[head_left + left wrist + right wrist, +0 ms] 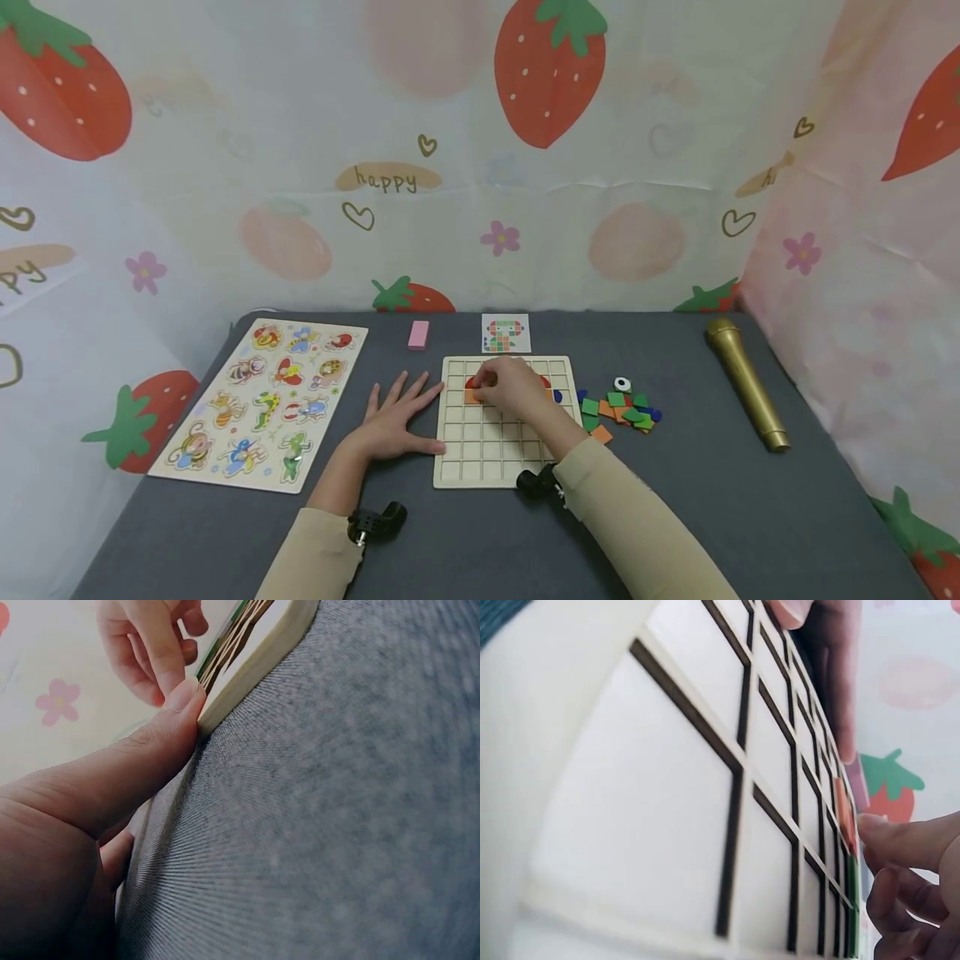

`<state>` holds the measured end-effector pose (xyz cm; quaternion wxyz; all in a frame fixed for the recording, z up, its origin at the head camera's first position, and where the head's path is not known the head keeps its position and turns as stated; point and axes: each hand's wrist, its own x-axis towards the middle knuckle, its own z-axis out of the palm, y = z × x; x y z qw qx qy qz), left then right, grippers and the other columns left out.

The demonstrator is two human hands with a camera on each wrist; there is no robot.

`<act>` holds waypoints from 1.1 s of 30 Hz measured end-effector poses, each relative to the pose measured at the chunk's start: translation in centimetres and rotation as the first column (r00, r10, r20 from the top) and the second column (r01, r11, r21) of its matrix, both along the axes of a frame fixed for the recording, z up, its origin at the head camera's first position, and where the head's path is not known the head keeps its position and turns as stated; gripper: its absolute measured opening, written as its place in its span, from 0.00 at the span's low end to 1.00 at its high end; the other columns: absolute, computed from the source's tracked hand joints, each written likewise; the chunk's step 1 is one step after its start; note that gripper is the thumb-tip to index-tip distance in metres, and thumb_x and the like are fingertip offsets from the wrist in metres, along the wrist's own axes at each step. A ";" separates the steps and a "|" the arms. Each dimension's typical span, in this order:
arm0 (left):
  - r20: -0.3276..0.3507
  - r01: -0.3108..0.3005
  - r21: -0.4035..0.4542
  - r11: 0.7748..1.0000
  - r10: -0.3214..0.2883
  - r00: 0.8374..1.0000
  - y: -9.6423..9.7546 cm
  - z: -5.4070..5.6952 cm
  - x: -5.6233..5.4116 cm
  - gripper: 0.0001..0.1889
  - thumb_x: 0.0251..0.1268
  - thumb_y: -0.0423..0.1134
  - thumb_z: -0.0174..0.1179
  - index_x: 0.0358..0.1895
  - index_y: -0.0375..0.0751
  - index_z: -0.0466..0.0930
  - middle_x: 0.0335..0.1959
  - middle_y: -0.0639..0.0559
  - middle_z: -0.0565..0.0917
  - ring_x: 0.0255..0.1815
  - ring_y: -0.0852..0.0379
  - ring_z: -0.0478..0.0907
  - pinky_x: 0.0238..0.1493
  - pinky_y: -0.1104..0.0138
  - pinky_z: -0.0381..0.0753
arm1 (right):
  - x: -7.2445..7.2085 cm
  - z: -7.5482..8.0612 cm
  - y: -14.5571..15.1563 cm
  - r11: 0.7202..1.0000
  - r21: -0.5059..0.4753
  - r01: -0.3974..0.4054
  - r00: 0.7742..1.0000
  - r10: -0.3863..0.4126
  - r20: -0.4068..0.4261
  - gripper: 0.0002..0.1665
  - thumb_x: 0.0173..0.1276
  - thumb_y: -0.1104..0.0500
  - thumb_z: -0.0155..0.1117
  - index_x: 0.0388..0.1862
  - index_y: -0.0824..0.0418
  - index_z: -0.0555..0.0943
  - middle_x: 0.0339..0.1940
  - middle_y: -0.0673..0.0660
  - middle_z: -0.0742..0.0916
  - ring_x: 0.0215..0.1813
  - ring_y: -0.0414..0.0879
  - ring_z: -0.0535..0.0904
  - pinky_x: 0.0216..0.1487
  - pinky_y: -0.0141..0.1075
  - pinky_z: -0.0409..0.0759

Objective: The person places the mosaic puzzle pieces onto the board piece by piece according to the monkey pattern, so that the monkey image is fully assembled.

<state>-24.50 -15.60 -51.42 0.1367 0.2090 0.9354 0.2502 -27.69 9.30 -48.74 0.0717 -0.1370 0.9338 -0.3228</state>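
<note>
A pale wooden grid board point(491, 450) lies on the table, with several coloured tiles along its upper rows. On its upper left are an orange tile point(472, 397) and a red piece point(470, 383). My right hand point(513, 387) is over the board, fingers bent, fingertips at these pieces. In the right wrist view the thumb tip point(871, 822) meets the orange-red tiles point(844, 816); whether a tile is pinched is hidden. My left hand point(393, 425) rests with spread fingers on the table, its thumb point(180, 701) touching the board's left edge.
Loose coloured tiles point(617, 399) lie heaped right of the board. Behind it are a small pattern card point(506, 333) and a pink block point(418, 335). An insect picture board point(247, 425) lies left. A gold microphone-shaped cylinder point(747, 387) lies right.
</note>
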 end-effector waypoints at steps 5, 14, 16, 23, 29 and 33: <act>-0.003 -0.002 -0.004 1.000 0.002 1.000 0.0 0.0 0.0 0.56 0.50 0.69 0.71 0.82 0.59 0.53 0.85 0.49 0.46 0.84 0.39 0.30 0.75 0.34 0.23 | 0.6 0.7 1.2 0.999 -0.050 0.008 1.000 -0.009 -0.016 0.03 0.67 0.56 0.73 0.38 0.53 0.88 0.34 0.46 0.87 0.37 0.41 0.81 0.40 0.39 0.80; -0.002 0.000 0.006 1.000 0.000 1.000 0.0 0.2 0.1 0.56 0.50 0.68 0.71 0.82 0.58 0.53 0.85 0.48 0.46 0.84 0.38 0.30 0.75 0.34 0.22 | 1.0 0.9 4.2 0.994 -0.097 0.052 0.998 -0.054 -0.015 0.07 0.69 0.55 0.71 0.43 0.54 0.88 0.37 0.48 0.87 0.40 0.44 0.82 0.38 0.38 0.81; 0.000 0.001 0.007 1.000 -0.001 1.000 0.0 0.2 0.0 0.56 0.50 0.68 0.71 0.82 0.58 0.53 0.85 0.49 0.46 0.84 0.39 0.30 0.75 0.34 0.22 | 1.2 0.9 5.0 0.992 -0.104 0.067 0.998 -0.069 -0.009 0.07 0.69 0.55 0.71 0.43 0.54 0.88 0.37 0.49 0.87 0.41 0.45 0.82 0.37 0.38 0.82; -0.002 0.002 -0.001 1.000 -0.002 1.000 0.0 -0.3 -0.1 0.56 0.50 0.69 0.71 0.82 0.60 0.52 0.85 0.50 0.45 0.84 0.40 0.29 0.75 0.35 0.21 | 1.5 0.8 7.3 0.985 -0.136 0.109 0.994 -0.110 -0.005 0.06 0.69 0.55 0.71 0.41 0.54 0.88 0.37 0.50 0.88 0.41 0.47 0.82 0.38 0.40 0.83; -0.007 0.002 0.002 1.000 -0.002 1.000 -0.1 -0.4 -0.1 0.56 0.50 0.69 0.71 0.82 0.60 0.52 0.85 0.50 0.46 0.84 0.39 0.29 0.75 0.35 0.21 | 1.9 0.9 9.2 0.980 -0.156 0.124 0.992 -0.125 0.009 0.08 0.70 0.55 0.69 0.44 0.57 0.88 0.38 0.52 0.88 0.39 0.47 0.82 0.38 0.40 0.83; -0.007 0.005 0.005 1.000 -0.004 1.000 -0.1 -0.4 -0.1 0.56 0.50 0.69 0.70 0.82 0.60 0.52 0.85 0.50 0.46 0.84 0.39 0.29 0.75 0.35 0.21 | 2.3 1.1 10.4 0.979 -0.139 0.151 0.988 -0.148 0.034 0.10 0.70 0.55 0.70 0.46 0.59 0.87 0.38 0.53 0.88 0.39 0.47 0.82 0.37 0.39 0.82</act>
